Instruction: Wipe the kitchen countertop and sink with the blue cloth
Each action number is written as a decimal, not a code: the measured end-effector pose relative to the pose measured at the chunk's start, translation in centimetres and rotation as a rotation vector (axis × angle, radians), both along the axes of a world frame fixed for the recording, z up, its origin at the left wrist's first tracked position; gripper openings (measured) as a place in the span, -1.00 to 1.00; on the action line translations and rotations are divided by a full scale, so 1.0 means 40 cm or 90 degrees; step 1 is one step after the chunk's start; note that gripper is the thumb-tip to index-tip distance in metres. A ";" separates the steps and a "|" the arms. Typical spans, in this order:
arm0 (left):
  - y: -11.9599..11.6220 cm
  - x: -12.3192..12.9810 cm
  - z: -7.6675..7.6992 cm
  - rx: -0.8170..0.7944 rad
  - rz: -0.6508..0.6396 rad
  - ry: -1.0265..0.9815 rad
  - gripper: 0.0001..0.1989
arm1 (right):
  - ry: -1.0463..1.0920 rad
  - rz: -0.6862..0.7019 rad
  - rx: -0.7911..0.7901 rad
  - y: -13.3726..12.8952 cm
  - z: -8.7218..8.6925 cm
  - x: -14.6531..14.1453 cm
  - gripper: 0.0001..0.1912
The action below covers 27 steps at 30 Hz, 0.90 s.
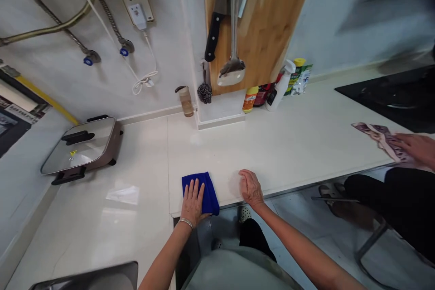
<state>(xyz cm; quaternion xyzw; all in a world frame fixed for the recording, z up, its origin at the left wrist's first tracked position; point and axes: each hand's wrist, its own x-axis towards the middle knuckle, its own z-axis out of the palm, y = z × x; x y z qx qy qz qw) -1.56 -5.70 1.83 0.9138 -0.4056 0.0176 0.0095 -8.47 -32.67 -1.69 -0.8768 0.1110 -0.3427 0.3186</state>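
My left hand [193,204] lies flat on a folded blue cloth [210,192] near the counter's front edge. Its fingers are stretched out over the cloth, and the thumb reaches toward the cloth's near side. To the right, my right hand [250,188] is at the counter edge with its fingers curled in. Nothing shows in it, and it is apart from the cloth. Both rest by the white countertop [217,154].
An electric pan [88,145] with a glass lid stands left, above a sink [129,276]. Bottles [281,86] line the wall below a hanging cutting board [265,31], knife and turner. At right, another person's hand [416,147] presses a patterned cloth [382,138] beside a black cooktop [397,95].
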 end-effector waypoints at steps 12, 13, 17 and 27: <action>-0.292 -0.040 -0.029 -0.051 -0.118 0.030 0.14 | -0.003 0.011 0.053 -0.002 0.036 -0.001 -0.69; -0.314 -0.042 -0.033 -0.056 -0.128 0.033 0.12 | -0.007 0.008 0.057 -0.004 0.037 0.000 -0.70; -0.367 -0.054 -0.038 -0.054 -0.137 0.048 0.12 | -0.029 -0.015 0.067 -0.021 0.041 0.009 -0.73; -0.252 0.034 0.027 -0.133 -0.120 0.183 -0.04 | -0.037 0.050 -0.100 0.060 0.097 -0.097 -0.54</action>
